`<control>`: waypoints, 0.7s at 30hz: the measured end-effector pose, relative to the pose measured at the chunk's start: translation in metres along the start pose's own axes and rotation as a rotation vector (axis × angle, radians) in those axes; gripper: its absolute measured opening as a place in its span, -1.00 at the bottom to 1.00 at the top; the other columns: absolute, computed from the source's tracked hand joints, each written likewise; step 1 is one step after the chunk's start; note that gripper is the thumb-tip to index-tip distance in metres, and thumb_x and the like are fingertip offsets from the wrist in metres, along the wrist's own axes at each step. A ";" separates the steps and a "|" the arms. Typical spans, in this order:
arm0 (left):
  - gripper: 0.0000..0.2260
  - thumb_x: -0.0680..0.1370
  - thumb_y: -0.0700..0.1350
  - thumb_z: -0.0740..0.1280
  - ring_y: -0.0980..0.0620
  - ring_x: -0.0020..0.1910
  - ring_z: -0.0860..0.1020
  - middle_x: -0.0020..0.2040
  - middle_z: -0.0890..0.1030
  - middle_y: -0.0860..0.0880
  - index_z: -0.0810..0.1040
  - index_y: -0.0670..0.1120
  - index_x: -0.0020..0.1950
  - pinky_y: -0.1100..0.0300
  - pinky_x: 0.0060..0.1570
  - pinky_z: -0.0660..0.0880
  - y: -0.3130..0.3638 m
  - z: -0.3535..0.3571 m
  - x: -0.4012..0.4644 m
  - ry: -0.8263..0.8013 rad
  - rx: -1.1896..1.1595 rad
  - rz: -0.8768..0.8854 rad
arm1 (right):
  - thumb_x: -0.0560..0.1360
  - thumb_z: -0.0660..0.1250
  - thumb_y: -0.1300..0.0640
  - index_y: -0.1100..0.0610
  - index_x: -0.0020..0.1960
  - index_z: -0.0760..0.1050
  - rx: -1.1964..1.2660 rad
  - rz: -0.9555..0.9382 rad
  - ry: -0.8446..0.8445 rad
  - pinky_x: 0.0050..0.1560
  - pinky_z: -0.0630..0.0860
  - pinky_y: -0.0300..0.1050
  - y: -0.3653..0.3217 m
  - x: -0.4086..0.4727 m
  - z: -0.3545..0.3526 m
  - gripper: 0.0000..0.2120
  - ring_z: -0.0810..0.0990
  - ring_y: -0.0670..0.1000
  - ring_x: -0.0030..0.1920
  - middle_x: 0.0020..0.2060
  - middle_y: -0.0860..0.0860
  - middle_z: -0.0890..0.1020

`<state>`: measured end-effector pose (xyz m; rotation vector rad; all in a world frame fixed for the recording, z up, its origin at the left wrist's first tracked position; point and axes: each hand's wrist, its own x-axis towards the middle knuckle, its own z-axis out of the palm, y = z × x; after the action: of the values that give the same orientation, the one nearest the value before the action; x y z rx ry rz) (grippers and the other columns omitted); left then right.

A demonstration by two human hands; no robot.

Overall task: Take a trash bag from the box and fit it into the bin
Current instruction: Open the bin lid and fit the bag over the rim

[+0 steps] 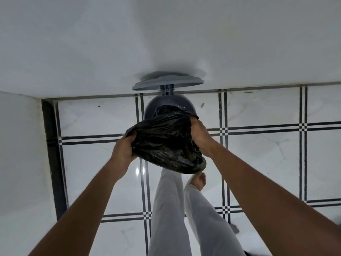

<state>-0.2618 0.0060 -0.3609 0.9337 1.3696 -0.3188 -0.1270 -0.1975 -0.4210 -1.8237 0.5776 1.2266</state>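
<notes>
A black trash bag (164, 143) is stretched between both hands above a round dark grey bin (166, 103) that stands against the wall. Part of the bag reaches into the bin's mouth. My left hand (124, 147) grips the bag's left edge. My right hand (199, 133) grips the bag's right edge close to the bin's rim. The bin's grey lid (167, 82) is raised and leans back against the white wall. The box is not in view.
The floor is white tile with black grid lines (267, 145). A white wall or cabinet side (20, 154) closes off the left. My legs in white trousers (171, 209) and a bare foot (199, 181) stand just in front of the bin.
</notes>
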 end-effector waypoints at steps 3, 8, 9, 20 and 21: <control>-0.73 0.75 -0.06 0.33 -0.01 0.12 0.70 0.18 0.73 -0.07 0.60 -0.12 0.41 0.03 0.23 0.64 -0.009 0.000 0.048 0.011 -0.002 -0.014 | 0.65 0.02 -0.32 0.09 0.68 0.39 -0.013 0.021 0.022 0.60 0.40 0.27 0.004 0.045 0.010 -0.24 0.55 0.23 0.47 0.50 0.16 0.58; -0.83 0.75 -0.06 0.32 -0.09 0.20 0.70 0.23 0.74 -0.13 0.65 -0.07 0.26 -0.12 0.38 0.59 -0.020 0.000 0.121 0.019 0.028 -0.030 | 0.68 0.02 -0.38 0.07 0.76 0.25 -0.011 0.040 0.052 0.65 0.32 0.31 0.011 0.113 0.030 -0.20 0.45 0.26 0.58 0.63 0.17 0.45; -0.84 0.75 -0.06 0.32 -0.11 0.23 0.70 0.22 0.74 -0.12 0.65 -0.06 0.24 -0.13 0.39 0.59 -0.021 0.000 0.134 0.023 0.035 -0.032 | 0.74 0.01 -0.32 0.08 0.77 0.22 -0.029 0.033 0.059 0.65 0.30 0.27 0.012 0.123 0.031 -0.26 0.42 0.25 0.60 0.64 0.17 0.42; -0.88 0.69 -0.19 0.35 -0.24 0.21 0.73 0.17 0.77 -0.17 0.67 -0.15 0.16 -0.27 0.38 0.59 0.009 0.012 0.244 0.028 0.036 0.099 | 0.82 0.04 -0.20 0.10 0.71 0.30 -0.040 -0.148 0.164 0.35 0.30 0.05 0.020 0.193 0.048 -0.43 0.47 0.11 0.36 0.45 0.12 0.55; -0.87 0.66 -0.24 0.37 -0.29 0.25 0.71 0.21 0.75 -0.22 0.67 -0.18 0.17 -0.29 0.38 0.58 0.014 0.013 0.251 0.032 0.057 0.121 | 0.82 0.07 -0.17 0.12 0.66 0.35 -0.038 -0.193 0.192 0.29 0.29 -0.03 0.020 0.195 0.049 -0.46 0.47 0.06 0.28 0.36 0.08 0.57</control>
<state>-0.1867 0.0836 -0.5881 1.0683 1.3329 -0.2534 -0.0867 -0.1523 -0.6138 -1.9928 0.4728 0.9467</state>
